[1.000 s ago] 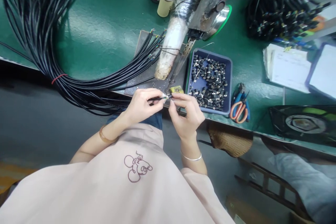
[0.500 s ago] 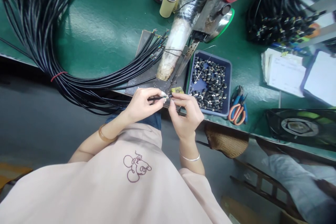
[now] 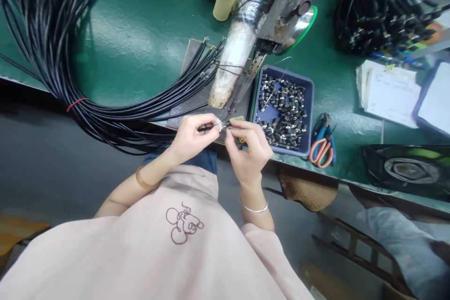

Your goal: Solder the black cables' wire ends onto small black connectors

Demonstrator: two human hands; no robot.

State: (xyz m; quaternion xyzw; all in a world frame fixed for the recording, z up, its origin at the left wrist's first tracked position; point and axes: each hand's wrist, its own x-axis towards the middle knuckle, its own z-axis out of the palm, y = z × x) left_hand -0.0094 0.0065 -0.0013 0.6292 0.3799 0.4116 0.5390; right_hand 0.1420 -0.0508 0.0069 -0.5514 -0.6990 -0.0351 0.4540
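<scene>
My left hand (image 3: 197, 137) is closed in a pinch on the end of a black cable (image 3: 206, 128), at the table's front edge. Facing it, my right hand (image 3: 250, 147) pinches a small connector (image 3: 228, 123), mostly hidden by the fingers; it meets the cable's end. Just beyond my hands, a soldering iron (image 3: 242, 86) points down toward them, beside the whitish nozzle of a duct (image 3: 225, 75). More black cables (image 3: 176, 96) with bared coloured wire ends lie to the left on a grey board (image 3: 188, 56).
A blue tray (image 3: 308, 117) of small black connectors (image 3: 286, 103) stands right of my hands, with orange-and-blue pliers (image 3: 322, 143) beside it. A large tied cable bundle (image 3: 70, 79) covers the left. Papers (image 3: 390, 91) and a black fan (image 3: 404, 168) are at right, near another person's sleeve (image 3: 397, 239).
My fingertips have drawn slightly closer together around the cable end and connector. The view has shifted a little; the things on the table stay in place.
</scene>
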